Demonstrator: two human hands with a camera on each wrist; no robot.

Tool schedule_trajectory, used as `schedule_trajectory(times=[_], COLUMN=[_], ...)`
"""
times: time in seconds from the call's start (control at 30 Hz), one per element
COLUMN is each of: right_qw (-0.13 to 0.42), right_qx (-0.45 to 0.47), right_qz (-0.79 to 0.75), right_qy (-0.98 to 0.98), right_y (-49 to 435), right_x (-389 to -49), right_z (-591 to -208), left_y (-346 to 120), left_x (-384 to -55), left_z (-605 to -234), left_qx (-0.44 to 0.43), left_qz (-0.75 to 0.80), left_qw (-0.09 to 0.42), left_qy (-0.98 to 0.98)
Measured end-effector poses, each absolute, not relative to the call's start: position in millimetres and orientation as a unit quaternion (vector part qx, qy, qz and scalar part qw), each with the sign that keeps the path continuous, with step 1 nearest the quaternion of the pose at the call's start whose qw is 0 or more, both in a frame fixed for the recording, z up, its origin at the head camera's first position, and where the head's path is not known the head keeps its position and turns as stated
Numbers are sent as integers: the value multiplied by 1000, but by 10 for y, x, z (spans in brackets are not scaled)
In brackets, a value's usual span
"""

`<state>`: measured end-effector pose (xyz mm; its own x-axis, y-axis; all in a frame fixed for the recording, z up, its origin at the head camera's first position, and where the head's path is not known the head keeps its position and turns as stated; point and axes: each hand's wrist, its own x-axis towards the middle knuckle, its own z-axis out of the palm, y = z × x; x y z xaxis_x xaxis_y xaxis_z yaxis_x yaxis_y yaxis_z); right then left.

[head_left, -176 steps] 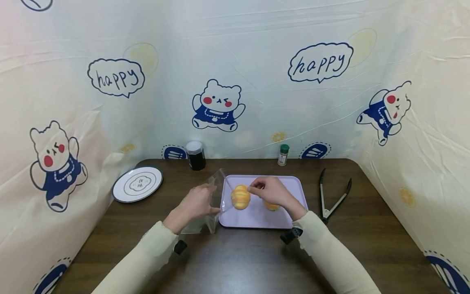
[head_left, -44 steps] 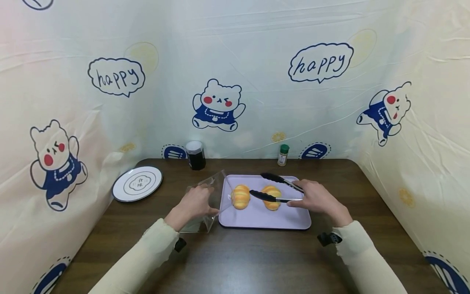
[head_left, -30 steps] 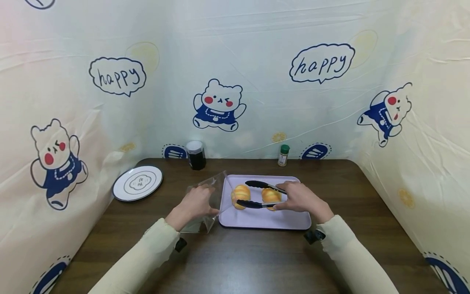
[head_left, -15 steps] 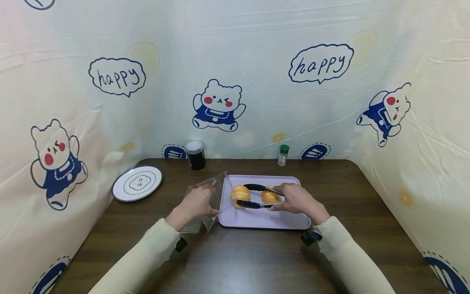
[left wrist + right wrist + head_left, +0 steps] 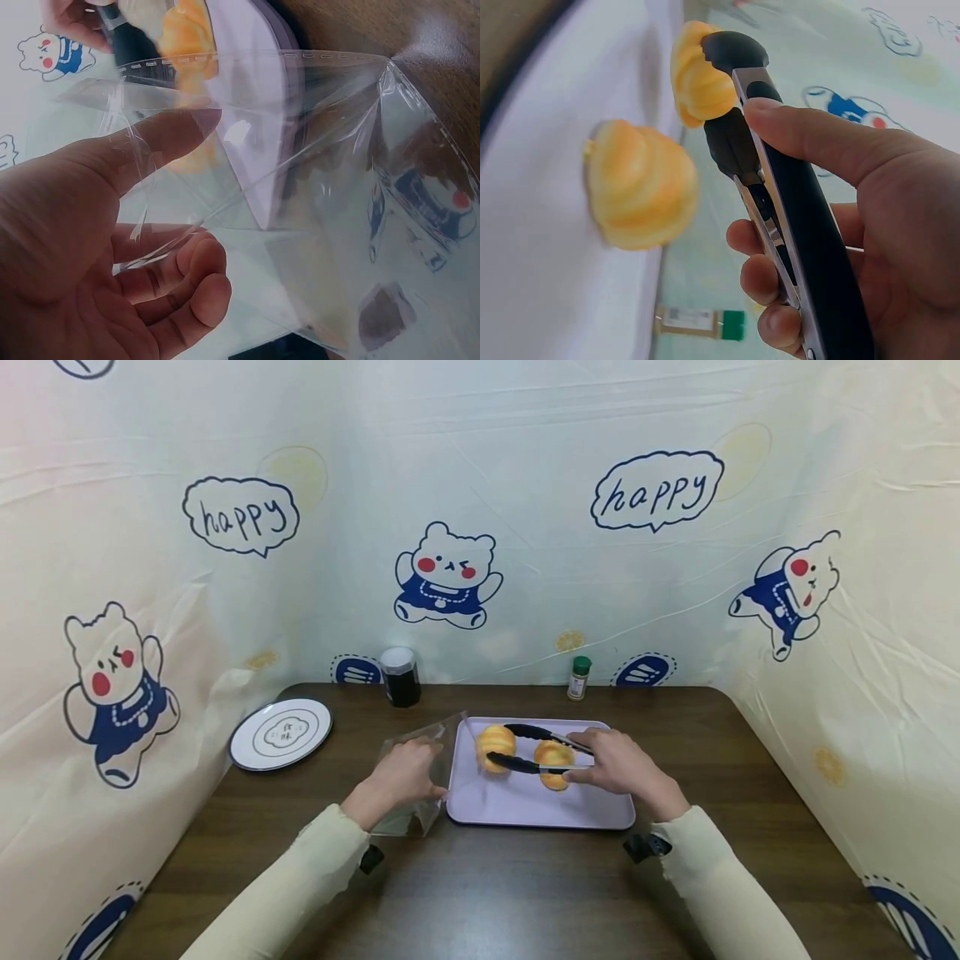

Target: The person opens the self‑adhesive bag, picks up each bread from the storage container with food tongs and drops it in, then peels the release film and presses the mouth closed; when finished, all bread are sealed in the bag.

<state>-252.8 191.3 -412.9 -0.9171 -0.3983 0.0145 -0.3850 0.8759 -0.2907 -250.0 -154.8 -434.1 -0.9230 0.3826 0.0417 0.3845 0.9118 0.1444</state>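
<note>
My left hand (image 5: pixel 401 772) holds a clear plastic bag (image 5: pixel 330 142) by its mouth. In the left wrist view the thumb and the curled fingers spread that mouth apart, facing the tray. With my right hand (image 5: pixel 622 760) I grip a pair of tongs (image 5: pixel 795 210), metal with black handle and black tips. The tips clasp a yellow-orange striped bread roll (image 5: pixel 694 82), which appears raised from the lilac tray (image 5: pixel 525 812), close to the bag's mouth. A second bread roll (image 5: pixel 641 187) lies on the tray under the tongs in the head view.
A white dark-rimmed plate (image 5: pixel 281 735) is at the back left of the brown table (image 5: pixel 510 893). Toward the back stand a dark jar (image 5: pixel 401 678) with a pale lid and a small green-capped bottle (image 5: pixel 578 678). Patterned cloth surrounds the table.
Earlier the tongs lay at the right of the table; my right hand took them up, reached left over the tray and closed them on the left roll, now raised. My left hand stays put.
</note>
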Motion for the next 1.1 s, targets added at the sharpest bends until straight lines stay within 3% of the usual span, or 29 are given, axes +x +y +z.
schedule_trajectory(times=[0.4, 1.1], right_qw=[-52, -60], right_qx=[-204, -283], right_qz=[-168, -175], right_qy=[963, 941], right_y=[2056, 1769], right_x=[-2368, -2160], right_z=[-3795, -3592], left_y=[-1509, -1515], left_x=[-2501, -2482], left_z=[-4336, -4327], left_qx=[-192, -197], left_qz=[-79, -91], left_qw=[0, 5], left_qy=[-978, -976])
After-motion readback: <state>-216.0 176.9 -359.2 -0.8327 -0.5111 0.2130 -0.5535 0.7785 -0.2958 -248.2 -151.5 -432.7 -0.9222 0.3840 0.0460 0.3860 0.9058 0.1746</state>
